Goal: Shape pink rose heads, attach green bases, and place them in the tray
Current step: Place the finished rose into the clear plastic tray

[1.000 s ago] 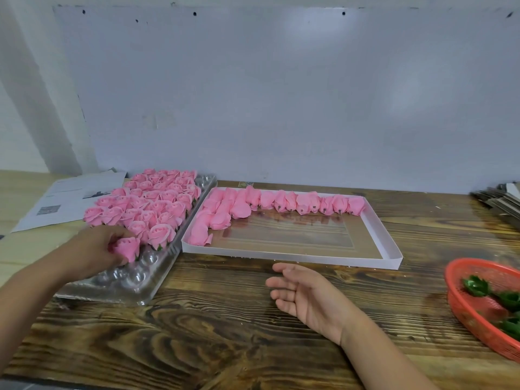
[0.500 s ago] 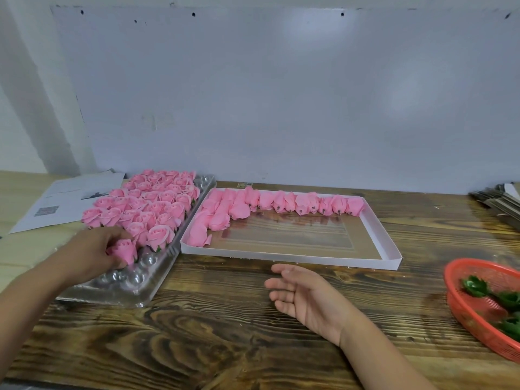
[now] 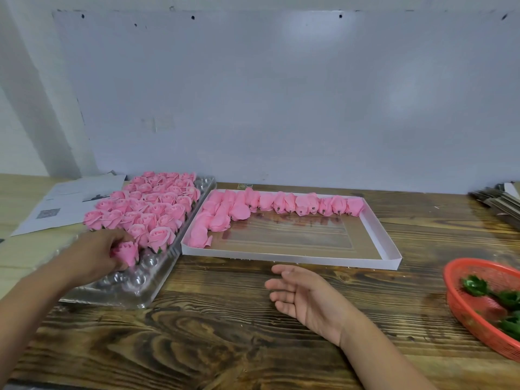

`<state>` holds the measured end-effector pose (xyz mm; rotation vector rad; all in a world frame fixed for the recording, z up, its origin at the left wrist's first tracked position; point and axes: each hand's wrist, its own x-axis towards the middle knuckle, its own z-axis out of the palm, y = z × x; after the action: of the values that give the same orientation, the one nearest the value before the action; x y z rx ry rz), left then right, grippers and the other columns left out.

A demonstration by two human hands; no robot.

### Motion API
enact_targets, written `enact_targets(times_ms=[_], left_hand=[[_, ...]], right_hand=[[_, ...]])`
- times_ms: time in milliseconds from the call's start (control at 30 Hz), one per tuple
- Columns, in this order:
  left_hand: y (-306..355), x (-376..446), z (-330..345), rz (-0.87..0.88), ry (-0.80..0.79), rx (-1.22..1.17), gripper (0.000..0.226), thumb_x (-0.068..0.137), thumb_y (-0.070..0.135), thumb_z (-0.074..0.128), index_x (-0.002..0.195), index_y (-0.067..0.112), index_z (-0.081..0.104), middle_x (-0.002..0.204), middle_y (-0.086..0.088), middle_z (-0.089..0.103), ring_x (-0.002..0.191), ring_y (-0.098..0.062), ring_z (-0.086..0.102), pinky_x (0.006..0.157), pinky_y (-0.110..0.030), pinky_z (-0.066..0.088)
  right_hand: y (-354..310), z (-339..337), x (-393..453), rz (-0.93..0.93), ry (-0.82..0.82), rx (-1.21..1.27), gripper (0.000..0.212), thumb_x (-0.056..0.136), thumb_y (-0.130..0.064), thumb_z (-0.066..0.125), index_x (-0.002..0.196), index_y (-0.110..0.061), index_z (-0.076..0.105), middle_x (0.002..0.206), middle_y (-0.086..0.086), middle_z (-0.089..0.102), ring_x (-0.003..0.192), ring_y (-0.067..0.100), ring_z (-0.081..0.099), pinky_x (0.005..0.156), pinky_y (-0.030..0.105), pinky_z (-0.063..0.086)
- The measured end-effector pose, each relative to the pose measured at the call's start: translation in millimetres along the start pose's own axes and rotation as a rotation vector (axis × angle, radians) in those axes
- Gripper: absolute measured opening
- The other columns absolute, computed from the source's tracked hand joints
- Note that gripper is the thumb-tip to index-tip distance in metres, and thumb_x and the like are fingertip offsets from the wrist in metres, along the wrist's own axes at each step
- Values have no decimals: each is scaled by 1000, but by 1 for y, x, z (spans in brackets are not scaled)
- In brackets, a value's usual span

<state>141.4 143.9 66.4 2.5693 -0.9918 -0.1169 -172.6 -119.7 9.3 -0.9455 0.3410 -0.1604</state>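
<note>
Head view: our left hand (image 3: 92, 256) pinches a finished rose (image 3: 127, 253) over the clear tray's (image 3: 157, 273) near right corner, empty cups directly below. Our right hand (image 3: 306, 296) lies spread, palm up, on the tabletop (image 3: 225, 333), farther off.

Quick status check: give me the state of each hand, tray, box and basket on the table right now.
left hand: fingers curled round a pink rose head over the clear tray
right hand: open, palm up, holding nothing
clear tray: far part filled with finished roses, near cups bare
white box: unshaped rose heads along far and left sides, middle bare
red basket: holds a few green bases
</note>
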Motion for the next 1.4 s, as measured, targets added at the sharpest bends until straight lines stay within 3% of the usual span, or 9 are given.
enact_targets(times_ms=[233, 667, 800, 900, 1100, 1200, 1267, 1400], left_hand=[[0, 1, 0, -8, 4, 1, 41, 68, -5, 85, 98, 20, 72, 78, 11, 67, 74, -7, 61, 62, -25, 41], [3, -2, 1, -46, -5, 5, 45, 72, -6, 82, 112, 14, 72, 80, 8, 65, 75, -11, 60, 64, -25, 40], [0, -7, 2, -60, 2, -19, 53, 80, -6, 77, 128, 13, 65, 88, 7, 64, 70, -14, 67, 61, -26, 49], [-5, -12, 2, -58, 41, -40, 60, 79, 0, 81, 133, 16, 63, 97, 5, 62, 80, -12, 64, 64, -25, 45], [-2, -18, -5, -13, 128, -18, 62, 70, 5, 89, 126, 21, 67, 114, -5, 69, 90, -16, 62, 74, -32, 46], [15, -21, -8, 44, 222, 23, 55, 75, 13, 88, 125, 18, 68, 122, -8, 69, 96, -18, 57, 83, -37, 45], [34, -22, -7, 93, 286, 9, 44, 80, 16, 85, 121, 18, 70, 120, -6, 69, 91, -15, 57, 78, -33, 46], [78, -14, 3, 166, 358, -77, 22, 88, 18, 77, 109, 20, 73, 94, 7, 69, 78, -2, 58, 68, -20, 42]], right_hand=[[1, -1, 1, -1, 6, -11, 50, 85, -18, 71, 130, -2, 56, 105, 22, 70, 83, 25, 70, 69, 31, 59], [1, -1, 2, 2, 16, -18, 53, 83, -19, 72, 130, -3, 56, 105, 21, 71, 83, 25, 70, 68, 31, 58], [1, 0, 2, 5, 16, -18, 53, 83, -19, 73, 130, -3, 56, 105, 22, 71, 83, 25, 70, 68, 30, 59], [1, 0, 1, 7, 16, -17, 53, 82, -19, 73, 130, -2, 56, 104, 22, 71, 82, 25, 70, 67, 30, 59], [0, 2, -1, 3, 13, -22, 49, 86, -17, 70, 130, -2, 55, 104, 22, 71, 82, 25, 70, 67, 30, 58], [0, 2, -1, 2, 9, -27, 41, 93, -14, 64, 131, -2, 55, 104, 22, 71, 82, 25, 69, 68, 30, 59], [0, 2, -1, 3, 7, -31, 39, 94, -13, 62, 131, -2, 55, 104, 22, 71, 82, 25, 69, 68, 30, 59], [-1, 4, -1, 6, 10, -34, 39, 94, -14, 62, 130, -3, 55, 103, 21, 71, 82, 24, 70, 68, 30, 59]])
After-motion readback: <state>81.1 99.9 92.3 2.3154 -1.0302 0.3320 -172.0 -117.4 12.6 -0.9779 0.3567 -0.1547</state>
